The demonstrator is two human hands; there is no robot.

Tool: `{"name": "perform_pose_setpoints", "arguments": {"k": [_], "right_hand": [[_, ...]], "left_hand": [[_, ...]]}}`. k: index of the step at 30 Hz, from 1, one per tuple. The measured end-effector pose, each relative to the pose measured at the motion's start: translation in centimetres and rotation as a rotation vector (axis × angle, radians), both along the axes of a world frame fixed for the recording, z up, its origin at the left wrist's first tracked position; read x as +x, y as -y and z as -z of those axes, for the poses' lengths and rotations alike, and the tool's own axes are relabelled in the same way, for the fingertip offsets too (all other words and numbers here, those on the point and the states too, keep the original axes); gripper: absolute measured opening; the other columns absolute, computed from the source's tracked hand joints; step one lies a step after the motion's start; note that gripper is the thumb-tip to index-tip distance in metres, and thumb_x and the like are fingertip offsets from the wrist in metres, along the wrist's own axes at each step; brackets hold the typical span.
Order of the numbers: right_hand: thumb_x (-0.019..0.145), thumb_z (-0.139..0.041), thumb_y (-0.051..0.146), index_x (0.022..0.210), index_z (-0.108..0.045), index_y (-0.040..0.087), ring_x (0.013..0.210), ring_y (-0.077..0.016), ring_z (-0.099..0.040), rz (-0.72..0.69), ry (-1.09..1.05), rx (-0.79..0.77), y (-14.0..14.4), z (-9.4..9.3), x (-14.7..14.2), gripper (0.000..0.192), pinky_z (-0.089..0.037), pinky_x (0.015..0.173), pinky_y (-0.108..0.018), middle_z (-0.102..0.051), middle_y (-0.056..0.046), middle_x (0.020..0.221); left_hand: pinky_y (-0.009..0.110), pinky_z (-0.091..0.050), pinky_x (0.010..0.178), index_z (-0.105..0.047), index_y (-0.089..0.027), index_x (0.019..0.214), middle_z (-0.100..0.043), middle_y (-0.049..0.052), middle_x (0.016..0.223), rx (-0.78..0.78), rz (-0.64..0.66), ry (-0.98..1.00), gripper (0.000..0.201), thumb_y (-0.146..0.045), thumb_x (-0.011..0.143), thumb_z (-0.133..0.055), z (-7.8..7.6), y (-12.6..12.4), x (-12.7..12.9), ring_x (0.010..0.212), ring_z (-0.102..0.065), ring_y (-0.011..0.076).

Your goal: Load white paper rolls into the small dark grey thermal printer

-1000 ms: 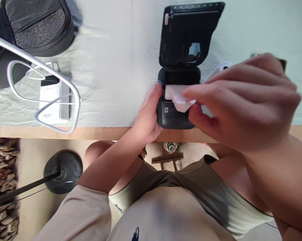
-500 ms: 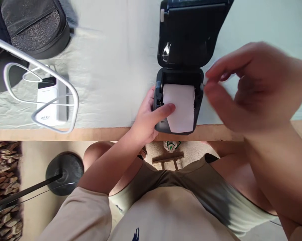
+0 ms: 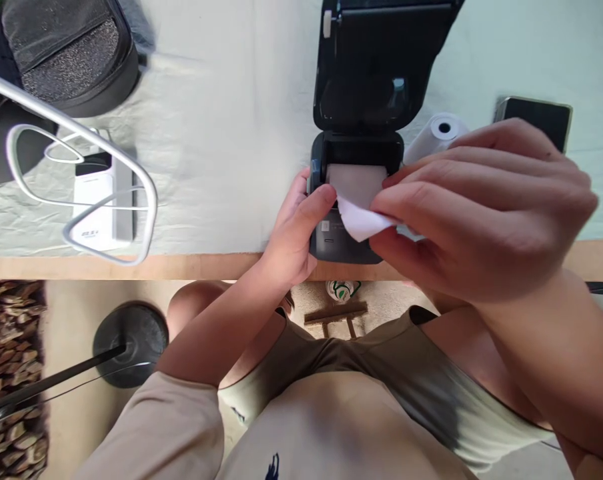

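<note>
A black receipt printer (image 3: 341, 248) lies near the table's front edge with its lid (image 3: 374, 63) swung up and back. Inside sits a white paper roll (image 3: 356, 180), its loose end curling up over the front. My left hand (image 3: 301, 220) grips the printer's left side, thumb over the top edge beside the paper. My right hand (image 3: 481, 213) is closed on the paper's loose end, pinching its right corner and lifting it. The fingers hide the printer's right side.
Behind my right hand stand a spare paper roll (image 3: 434, 137) and a dark-screened phone (image 3: 539, 120). At left lie a white power bank (image 3: 95, 207), a looped white cable (image 3: 151, 200) and an open black case (image 3: 76, 60). The table's wooden edge (image 3: 221, 267) runs in front.
My right hand has come in from the right and taken hold of the paper's end, lifting it off the printer's front. My left thumb has shifted slightly left and up.
</note>
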State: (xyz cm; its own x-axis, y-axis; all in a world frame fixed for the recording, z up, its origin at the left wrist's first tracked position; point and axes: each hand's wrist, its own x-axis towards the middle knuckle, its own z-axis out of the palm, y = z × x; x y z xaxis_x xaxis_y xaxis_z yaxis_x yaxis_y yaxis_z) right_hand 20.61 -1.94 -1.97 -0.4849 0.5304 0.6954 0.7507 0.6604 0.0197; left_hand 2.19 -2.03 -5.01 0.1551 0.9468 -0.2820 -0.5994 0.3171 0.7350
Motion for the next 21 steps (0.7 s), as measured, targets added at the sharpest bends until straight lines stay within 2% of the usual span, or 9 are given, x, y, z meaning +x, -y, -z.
{"name": "perform_pose_setpoints", "arguments": {"k": [2, 3, 6, 9, 12, 16, 19, 21], "right_hand": [[0.111, -0.063, 0.039, 0.08, -0.064, 0.023, 0.093, -0.0175, -0.077, -0.092, 0.007, 0.01, 0.0, -0.1, -0.2, 0.035, -0.051, 0.083, -0.042, -0.07, 0.002, 0.081], [0.111, -0.064, 0.044, 0.083, -0.067, 0.024, 0.101, -0.0183, -0.078, -0.109, 0.033, -0.042, -0.1, -0.1, -0.3, 0.034, -0.054, 0.087, -0.042, -0.072, 0.002, 0.086], [0.109, -0.062, 0.065, 0.106, -0.079, 0.033, 0.126, -0.0232, -0.075, -0.036, 0.03, -0.345, -0.6, -0.3, -0.6, 0.036, -0.06, 0.103, -0.046, -0.074, -0.003, 0.102], [0.105, -0.061, 0.077, 0.133, -0.078, 0.042, 0.141, -0.0284, -0.069, 0.014, -0.078, -0.552, -1.5, -0.4, -0.6, 0.048, -0.062, 0.11, -0.049, -0.073, -0.006, 0.113], [0.101, -0.063, 0.079, 0.15, -0.07, 0.048, 0.145, -0.0305, -0.068, 0.038, -0.149, -0.625, -2.3, -0.5, -0.1, 0.058, -0.064, 0.111, -0.051, -0.074, -0.007, 0.117], [0.102, -0.062, 0.073, 0.158, -0.062, 0.05, 0.143, -0.0309, -0.068, 0.089, -0.296, -0.686, -2.5, -1.0, 1.0, 0.061, -0.065, 0.108, -0.05, -0.074, -0.006, 0.12], [0.109, -0.047, 0.059, 0.151, -0.064, 0.042, 0.132, -0.0277, -0.073, 0.084, -0.577, -0.702, -2.2, -1.2, 1.1, 0.048, -0.065, 0.101, -0.045, -0.072, -0.008, 0.121], [0.108, -0.049, 0.052, 0.142, -0.068, 0.032, 0.13, -0.0249, -0.073, 0.049, -0.725, -0.739, -2.0, -1.2, 0.7, 0.043, -0.065, 0.103, -0.043, -0.071, -0.01, 0.128]], "left_hand": [[0.033, -0.068, 0.091, -0.073, -0.028, 0.113, -0.081, 0.004, 0.103, -0.025, 0.007, -0.023, 0.025, -0.044, 0.099, -0.087, -0.1, 0.0, -0.3, 0.119, -0.083, 0.0289], [0.034, -0.067, 0.088, -0.073, -0.028, 0.113, -0.081, 0.003, 0.103, -0.029, 0.028, -0.042, 0.025, -0.041, 0.098, -0.088, 0.0, 0.0, -0.5, 0.114, -0.082, 0.0278], [0.04, -0.069, 0.09, -0.071, -0.026, 0.12, -0.082, 0.004, 0.112, 0.012, 0.097, -0.093, 0.039, -0.035, 0.09, -0.095, 0.7, -0.4, -1.1, 0.111, -0.083, 0.0297], [0.049, -0.07, 0.098, -0.066, -0.023, 0.127, -0.082, 0.007, 0.118, 0.051, 0.111, -0.148, 0.058, -0.037, 0.082, -0.1, 1.5, -0.7, -1.5, 0.121, -0.082, 0.0361], [0.05, -0.069, 0.096, -0.062, -0.023, 0.131, -0.081, 0.006, 0.114, 0.106, 0.156, -0.19, 0.073, -0.039, 0.074, -0.105, 2.0, -0.9, -1.7, 0.12, -0.082, 0.0384], [0.043, -0.069, 0.092, -0.061, -0.024, 0.135, -0.08, 0.005, 0.115, 0.114, 0.185, -0.179, 0.085, -0.037, 0.067, -0.109, 2.1, -1.1, -1.7, 0.112, -0.083, 0.0339], [0.039, -0.068, 0.093, -0.062, -0.024, 0.133, -0.081, 0.003, 0.114, 0.098, 0.169, -0.167, 0.085, -0.033, 0.063, -0.11, 2.1, -1.1, -1.7, 0.11, -0.083, 0.0302], [0.038, -0.068, 0.092, -0.063, -0.024, 0.132, -0.081, 0.002, 0.111, 0.095, 0.15, -0.165, 0.085, -0.032, 0.062, -0.11, 2.1, -1.0, -1.7, 0.107, -0.083, 0.029]]}}
